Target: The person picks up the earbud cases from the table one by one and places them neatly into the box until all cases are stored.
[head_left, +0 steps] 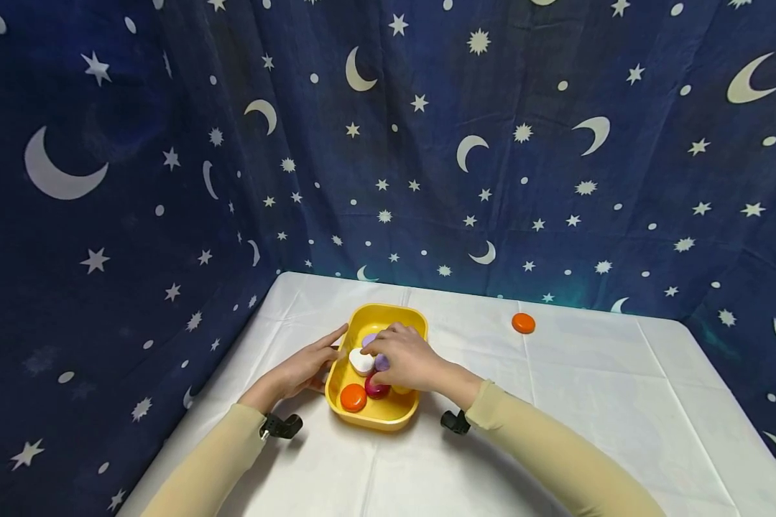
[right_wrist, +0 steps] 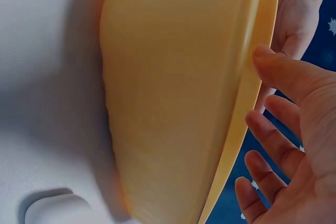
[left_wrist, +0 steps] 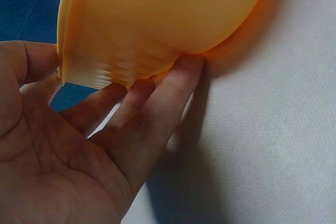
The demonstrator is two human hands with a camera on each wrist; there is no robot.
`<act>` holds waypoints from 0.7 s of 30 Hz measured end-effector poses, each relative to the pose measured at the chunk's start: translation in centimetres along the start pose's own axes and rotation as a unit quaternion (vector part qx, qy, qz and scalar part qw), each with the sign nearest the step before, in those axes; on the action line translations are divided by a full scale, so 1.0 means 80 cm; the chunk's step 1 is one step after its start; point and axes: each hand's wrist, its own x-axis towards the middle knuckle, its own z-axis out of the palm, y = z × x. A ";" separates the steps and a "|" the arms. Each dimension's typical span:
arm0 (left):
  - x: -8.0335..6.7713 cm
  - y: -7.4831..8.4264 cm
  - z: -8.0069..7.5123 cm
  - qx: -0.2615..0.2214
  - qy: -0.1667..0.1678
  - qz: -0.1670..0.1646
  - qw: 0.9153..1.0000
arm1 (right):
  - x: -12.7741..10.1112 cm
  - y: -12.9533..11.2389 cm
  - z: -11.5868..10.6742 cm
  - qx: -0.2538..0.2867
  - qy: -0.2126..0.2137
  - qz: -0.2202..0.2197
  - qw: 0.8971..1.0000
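Observation:
A yellow plastic tub [head_left: 378, 424] stands on the table. My left hand [head_left: 305, 368] is at its left side, fairly straight fingers touching the outer wall [left_wrist: 142, 30]. My right hand [head_left: 409, 357] reaches over the right rim with loosely bent fingers; no piece shows between them in the right wrist view. Inside lie smooth rounded pieces: a white one [head_left: 361, 361], an orange one [head_left: 353, 398], a magenta one [head_left: 376, 390], a lilac one [head_left: 368, 339] and a purple one [head_left: 381, 362] beside my right fingers. My right hand partly covers several of them.
Another orange piece [head_left: 523, 323] lies on the white-covered table [head_left: 588, 402], towards the back right. A pale rounded thing [right_wrist: 58, 211] sits beside the tub in the right wrist view. Dark blue star-and-moon cloth [head_left: 427, 179] hangs behind and beside the table.

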 end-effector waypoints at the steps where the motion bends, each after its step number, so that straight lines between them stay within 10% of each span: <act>1: 0.000 0.001 0.000 0.001 0.000 0.000 1.000 | -0.001 0.002 -0.001 0.003 0.003 0.000 1.000; 21: 0.001 0.000 0.002 0.006 0.016 -0.007 1.000 | -0.037 0.030 -0.028 0.039 0.045 0.038 0.998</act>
